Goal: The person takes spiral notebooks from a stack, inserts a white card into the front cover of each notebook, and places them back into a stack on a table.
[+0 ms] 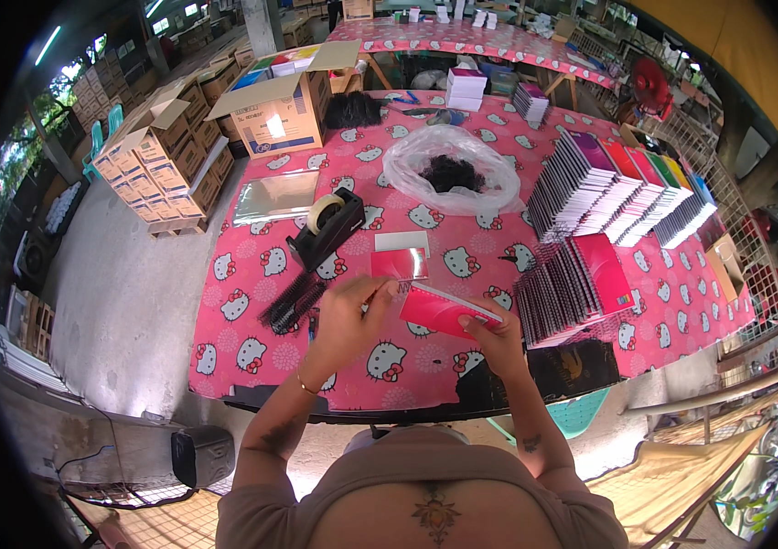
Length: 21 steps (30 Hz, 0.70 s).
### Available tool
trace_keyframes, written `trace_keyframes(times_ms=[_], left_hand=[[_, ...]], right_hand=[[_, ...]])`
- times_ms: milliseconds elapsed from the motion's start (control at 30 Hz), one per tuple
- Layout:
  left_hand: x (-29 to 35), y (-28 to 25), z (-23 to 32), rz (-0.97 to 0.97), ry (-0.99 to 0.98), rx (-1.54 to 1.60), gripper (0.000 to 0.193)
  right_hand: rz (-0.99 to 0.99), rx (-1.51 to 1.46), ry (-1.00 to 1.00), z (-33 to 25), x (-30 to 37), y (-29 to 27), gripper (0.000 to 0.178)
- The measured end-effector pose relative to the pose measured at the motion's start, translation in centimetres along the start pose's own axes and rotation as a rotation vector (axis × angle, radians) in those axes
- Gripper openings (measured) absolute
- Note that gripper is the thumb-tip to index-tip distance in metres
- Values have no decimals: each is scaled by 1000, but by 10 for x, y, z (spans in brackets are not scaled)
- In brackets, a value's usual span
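A pink notebook [444, 312] is held up over the near middle of the table by my right hand [496, 340], thumb on its cover. At the notebook's left end a dark spiral coil [403, 287] sticks out, and the closed fingers of my left hand [357, 316] pinch it. Just beyond lies a glossy red-pink notebook [398, 263], with a white card [402, 242] partly beneath it. Loose black coils [292, 302] lie left of my left hand. To my right hand's right stands a stack of pink spiral notebooks [572, 288].
A black tape dispenser [327, 227] and a clear plastic sheet [277, 197] lie at left. A plastic bag [501, 183] holds black coils. Tall notebook stacks [572, 188] stand at right. An opened carton [284, 119] sits at the far left; stacked boxes [165, 160] stand on the floor.
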<state>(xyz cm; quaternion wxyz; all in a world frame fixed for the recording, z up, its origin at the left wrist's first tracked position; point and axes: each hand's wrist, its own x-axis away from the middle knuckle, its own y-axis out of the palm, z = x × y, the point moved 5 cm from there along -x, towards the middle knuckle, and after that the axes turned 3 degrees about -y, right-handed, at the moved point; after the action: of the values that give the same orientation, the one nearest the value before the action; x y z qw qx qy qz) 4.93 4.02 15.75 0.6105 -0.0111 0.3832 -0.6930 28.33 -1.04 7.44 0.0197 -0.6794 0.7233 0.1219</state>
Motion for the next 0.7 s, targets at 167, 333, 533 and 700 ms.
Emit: trace_keyframes(times_ms=[167, 333, 533, 700], left_hand=[[-9, -5, 2, -61, 24, 86, 16], [-11, -9, 1, -65, 190, 67, 16], [-16, -8, 25, -225, 342, -131, 24], [-16, -4, 31, -311, 326, -64, 25]], right_hand=[[-11, 65, 42, -2, -1, -2, 27], [-41, 109, 36, -5, 1, -2, 27], [-106, 160, -24, -15, 0, 0, 29], [-138, 214, -13, -24, 0, -2, 30]])
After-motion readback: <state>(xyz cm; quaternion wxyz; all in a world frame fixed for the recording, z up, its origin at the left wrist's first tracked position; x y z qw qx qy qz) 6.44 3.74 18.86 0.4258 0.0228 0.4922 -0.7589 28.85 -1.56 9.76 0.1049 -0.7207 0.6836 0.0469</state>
